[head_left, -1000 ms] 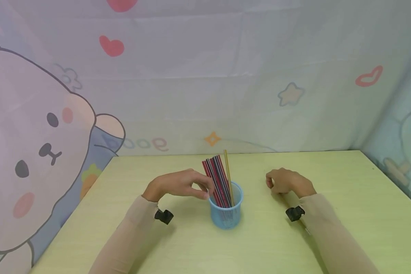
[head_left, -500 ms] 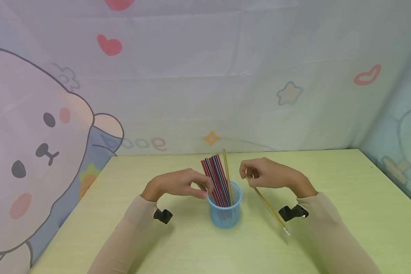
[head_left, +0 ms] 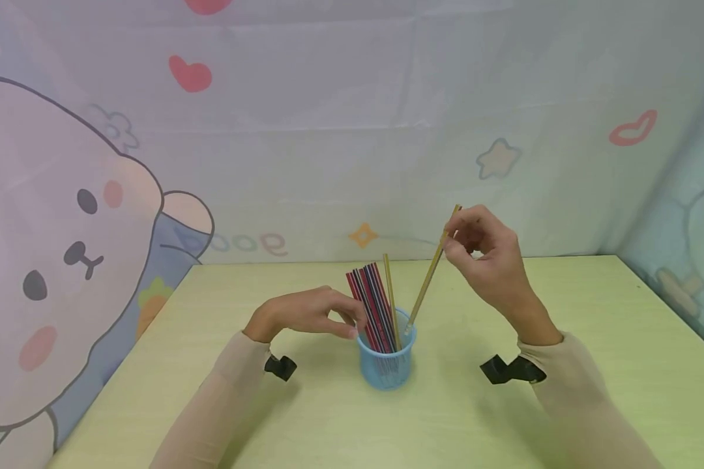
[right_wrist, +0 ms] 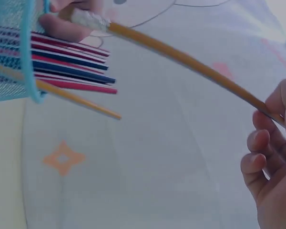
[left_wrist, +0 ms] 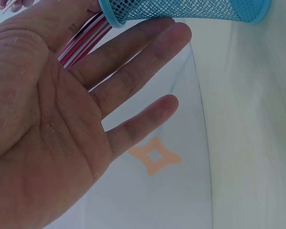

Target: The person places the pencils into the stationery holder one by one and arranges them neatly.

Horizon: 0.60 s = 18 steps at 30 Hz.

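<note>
A light-blue mesh pen holder (head_left: 385,374) stands upright on the table, with a bunch of thin red and dark striped pencils (head_left: 371,306) and one yellow pencil (head_left: 390,286) leaning in it. My left hand (head_left: 308,314) holds its rim on the left side, thumb and index finger at the edge; the other fingers (left_wrist: 133,78) extend loosely beside the mesh. With thumb and fingertips, my right hand (head_left: 493,260) pinches a second yellow pencil (head_left: 428,277) near its upper end. That pencil slants, its silvery-white end (right_wrist: 89,19) down at the holder's mouth.
The pale yellow-green table (head_left: 211,404) extends around the holder on all sides. A printed cloth backdrop (head_left: 328,130) hangs behind its back edge. Each wrist carries a black camera mount (head_left: 512,370).
My right hand has lifted the yellow pencil off the table, carried it left and up, and tilted it so its white end points down at the holder. The left hand stays put.
</note>
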### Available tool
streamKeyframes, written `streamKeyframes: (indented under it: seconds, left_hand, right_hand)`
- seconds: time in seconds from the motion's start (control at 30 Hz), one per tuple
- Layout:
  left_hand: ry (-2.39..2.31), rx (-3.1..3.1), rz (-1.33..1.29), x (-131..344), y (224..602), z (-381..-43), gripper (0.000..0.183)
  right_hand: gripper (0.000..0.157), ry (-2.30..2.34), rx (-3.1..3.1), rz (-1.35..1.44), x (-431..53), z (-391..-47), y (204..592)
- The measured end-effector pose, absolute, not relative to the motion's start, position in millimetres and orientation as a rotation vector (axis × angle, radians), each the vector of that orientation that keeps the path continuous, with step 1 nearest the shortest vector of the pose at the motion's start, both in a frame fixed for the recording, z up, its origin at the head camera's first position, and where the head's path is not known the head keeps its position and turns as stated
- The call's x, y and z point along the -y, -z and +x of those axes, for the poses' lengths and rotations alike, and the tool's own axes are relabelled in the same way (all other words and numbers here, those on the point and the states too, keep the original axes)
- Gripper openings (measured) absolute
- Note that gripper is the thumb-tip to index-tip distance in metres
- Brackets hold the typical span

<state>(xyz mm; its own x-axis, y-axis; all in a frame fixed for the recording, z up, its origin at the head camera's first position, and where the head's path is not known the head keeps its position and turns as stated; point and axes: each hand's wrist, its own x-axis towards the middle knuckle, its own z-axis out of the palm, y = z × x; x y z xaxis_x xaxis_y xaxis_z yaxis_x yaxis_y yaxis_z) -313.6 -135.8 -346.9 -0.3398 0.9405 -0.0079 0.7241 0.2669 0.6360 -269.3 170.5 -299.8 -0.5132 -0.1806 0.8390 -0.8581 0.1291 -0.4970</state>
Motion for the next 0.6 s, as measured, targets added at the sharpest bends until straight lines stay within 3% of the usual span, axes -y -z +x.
streamKeyframes:
  seconds: [0.3, 0.6]
  left_hand:
    - [-0.803, -2.146, 1.505, 137, 349, -313, 0.010]
    - [-0.784, -2.202, 1.487, 139, 351, -315, 0.012]
  right_hand:
    - [0.018, -0.913, 2.162, 1.081, -153, -294, 332]
    - [0.013, -0.820, 2.507, 1.009, -172, -310, 348]
